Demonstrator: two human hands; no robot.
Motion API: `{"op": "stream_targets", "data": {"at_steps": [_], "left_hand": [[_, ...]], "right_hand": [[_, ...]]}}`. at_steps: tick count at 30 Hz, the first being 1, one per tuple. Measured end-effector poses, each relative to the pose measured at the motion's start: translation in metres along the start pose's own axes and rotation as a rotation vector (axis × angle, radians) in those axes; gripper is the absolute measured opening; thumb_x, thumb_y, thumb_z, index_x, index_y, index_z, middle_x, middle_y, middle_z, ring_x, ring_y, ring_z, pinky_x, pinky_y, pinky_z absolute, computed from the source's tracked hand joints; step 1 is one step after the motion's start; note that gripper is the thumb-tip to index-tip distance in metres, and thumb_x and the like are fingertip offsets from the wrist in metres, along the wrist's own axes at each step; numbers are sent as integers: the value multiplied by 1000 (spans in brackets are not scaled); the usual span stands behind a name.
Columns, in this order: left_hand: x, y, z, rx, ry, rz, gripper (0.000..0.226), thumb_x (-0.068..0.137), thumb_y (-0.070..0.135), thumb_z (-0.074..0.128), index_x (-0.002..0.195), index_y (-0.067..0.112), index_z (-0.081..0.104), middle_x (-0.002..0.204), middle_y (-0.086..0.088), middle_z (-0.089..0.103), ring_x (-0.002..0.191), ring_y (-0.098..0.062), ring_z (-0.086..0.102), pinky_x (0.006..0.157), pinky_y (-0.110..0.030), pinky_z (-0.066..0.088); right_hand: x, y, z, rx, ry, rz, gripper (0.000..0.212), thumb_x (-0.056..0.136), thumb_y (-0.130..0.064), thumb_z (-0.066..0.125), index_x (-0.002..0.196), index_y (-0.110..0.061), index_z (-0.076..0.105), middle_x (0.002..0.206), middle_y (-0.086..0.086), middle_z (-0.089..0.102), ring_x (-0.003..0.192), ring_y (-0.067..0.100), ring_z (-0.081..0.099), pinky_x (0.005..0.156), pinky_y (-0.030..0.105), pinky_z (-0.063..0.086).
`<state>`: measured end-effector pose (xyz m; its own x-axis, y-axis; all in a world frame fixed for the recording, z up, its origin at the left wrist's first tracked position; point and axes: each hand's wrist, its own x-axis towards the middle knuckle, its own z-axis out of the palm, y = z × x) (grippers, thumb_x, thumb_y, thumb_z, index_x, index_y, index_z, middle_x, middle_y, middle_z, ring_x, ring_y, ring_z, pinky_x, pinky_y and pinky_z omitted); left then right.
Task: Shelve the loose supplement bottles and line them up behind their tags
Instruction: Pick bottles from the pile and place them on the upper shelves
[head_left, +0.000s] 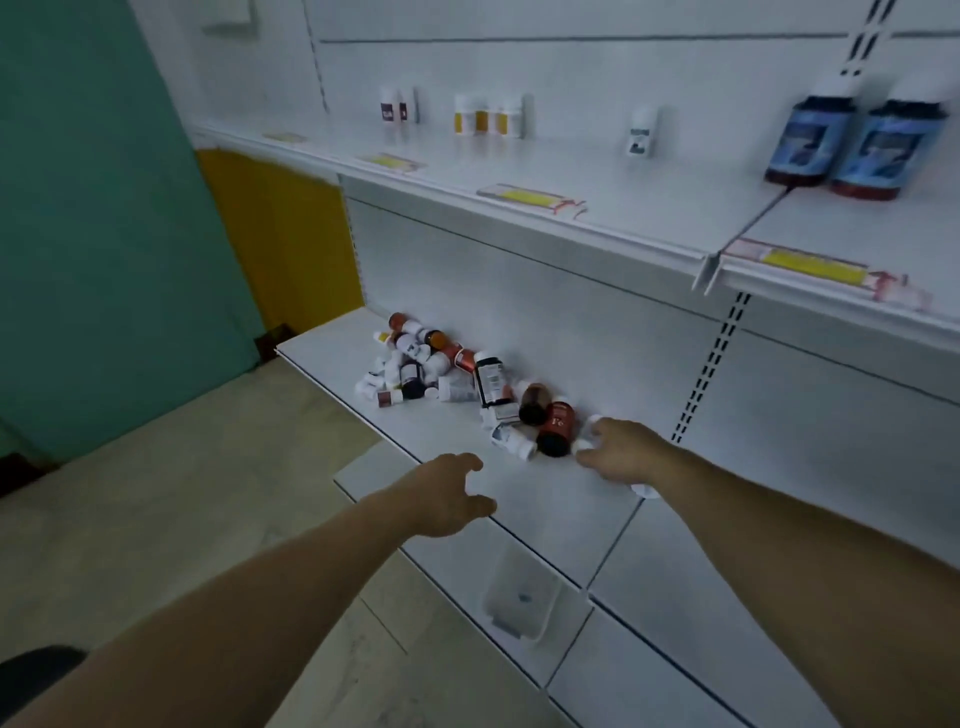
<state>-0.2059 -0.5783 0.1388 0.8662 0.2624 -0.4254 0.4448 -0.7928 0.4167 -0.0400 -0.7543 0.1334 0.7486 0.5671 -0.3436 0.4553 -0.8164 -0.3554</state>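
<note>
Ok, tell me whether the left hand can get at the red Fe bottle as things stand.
Probably yes: the left hand is open, and the shelf looks bare between it and the Fe bottle.

Matt white metal shelf (545, 499); glossy plastic bottles (447, 369); paper tags (524, 197).

Left grip (448, 494) reaches forward loosely spread; right grip (619, 458) curls, palm down.

Left forearm (260, 597) and right forearm (779, 530) in shot, both bare right to the picture's edge. Left hand (447, 493) and right hand (618, 457) bare too, fingers (587, 458) too blurred for nail detail. Below the left forearm, a dark rounded patch (36, 670): clothing or shoe, can't tell.
</note>
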Motion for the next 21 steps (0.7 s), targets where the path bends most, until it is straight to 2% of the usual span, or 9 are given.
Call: {"op": "stream_targets", "data": {"at_steps": [2,4,8,9,11,14,17,19,21], "left_hand": [[39,-1,-3,7,-60,28,68,91,49,53,147,22,26,153,-6,26,129,-24,42,105,-33,37],[78,1,-3,31,-121,64,69,92,49,52,148,21,24,155,-5,23,134,-24,36,106,-32,32],[153,8,3,133,-200,160,72,91,47,54,149,20,22,156,-6,20,140,-25,27,110,-32,25],[172,10,6,167,-214,186,72,90,47,55,148,19,24,155,-7,23,139,-25,28,110,-32,26],[211,11,12,210,-221,242,63,88,45,57,141,16,37,145,-11,38,129,-28,40,105,-34,35],[270,17,28,256,-178,302,61,82,50,56,133,20,41,129,-14,49,111,-32,52,96,-42,44],[306,28,46,311,-104,361,73,84,50,55,146,27,24,144,-17,30,125,-40,41,103,-49,38],[318,31,59,337,-74,411,73,86,50,54,147,32,17,150,-14,20,128,-43,35,103,-52,36],[325,31,71,363,-58,463,72,87,53,51,147,36,15,152,-12,14,127,-45,35,103,-52,36]], "right_hand": [[24,27,13,22,-14,77,61,79,-56,56,126,-18,51,134,5,51,110,24,54,93,33,45],[47,57,31,62,-11,135,63,80,-51,60,130,-15,49,128,7,52,108,25,54,91,30,45],[48,63,39,99,45,268,23,92,-29,58,113,-20,56,111,10,56,107,29,58,74,26,44],[52,66,43,107,54,303,24,95,-25,55,117,-14,56,117,14,57,113,30,55,76,25,40],[61,68,52,135,126,375,42,97,-25,52,133,-4,47,132,16,52,121,29,50,86,24,36],[87,72,69,179,199,462,52,94,-30,55,139,-11,39,136,15,47,122,32,49,95,32,40],[120,74,86,164,237,451,42,91,-30,53,129,-16,44,124,15,52,113,36,54,88,37,45],[136,75,95,103,267,469,50,92,-33,49,138,-19,35,131,16,48,117,39,48,93,41,43],[144,81,104,45,240,504,60,93,-37,47,146,-23,23,145,14,34,128,40,38,100,46,39]]}}
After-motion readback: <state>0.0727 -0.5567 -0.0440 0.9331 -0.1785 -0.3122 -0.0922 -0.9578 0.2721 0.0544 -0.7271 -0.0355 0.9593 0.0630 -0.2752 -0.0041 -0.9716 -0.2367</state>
